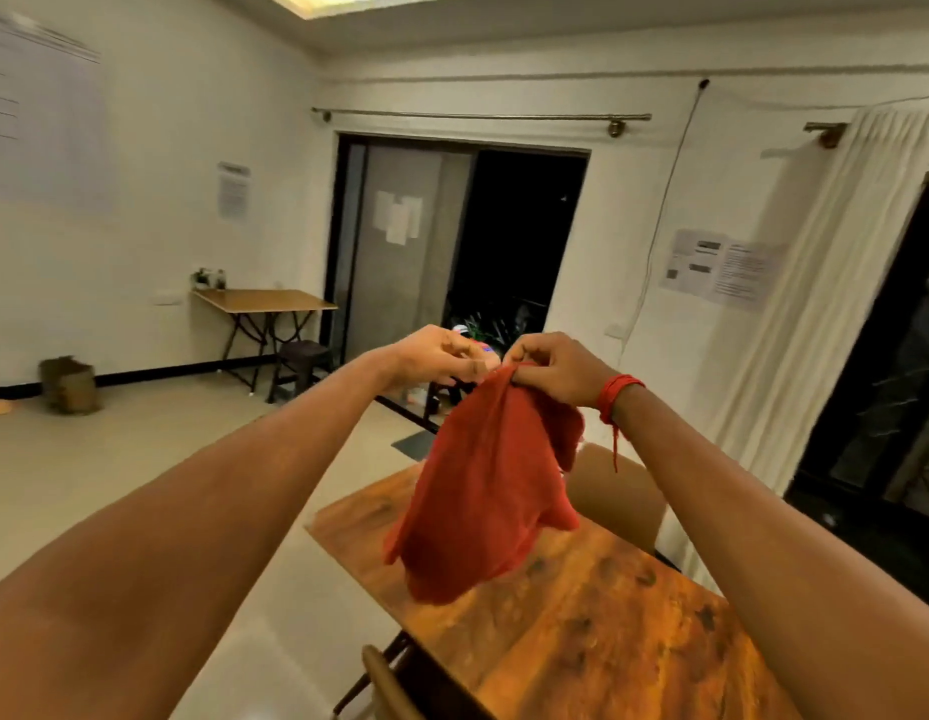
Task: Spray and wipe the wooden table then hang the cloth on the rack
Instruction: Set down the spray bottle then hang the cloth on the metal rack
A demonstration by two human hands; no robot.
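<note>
A red cloth (483, 491) hangs in the air above the wooden table (608, 615), bunched at its top edge. My right hand (550, 368) pinches that top edge between thumb and fingers; a red thread band circles its wrist. My left hand (441, 358) is raised right beside it, fingers curled at the cloth's top corner, touching or nearly touching the fabric; whether it grips the cloth I cannot tell. Both arms are stretched forward at chest height. No spray bottle shows.
A chair back (615, 493) stands at the table's far side and another chair (384, 683) at the near left edge. A small folding table (265, 301) and stool stand by the far wall. A dark open doorway (504, 252) lies ahead, curtains (815, 304) at right.
</note>
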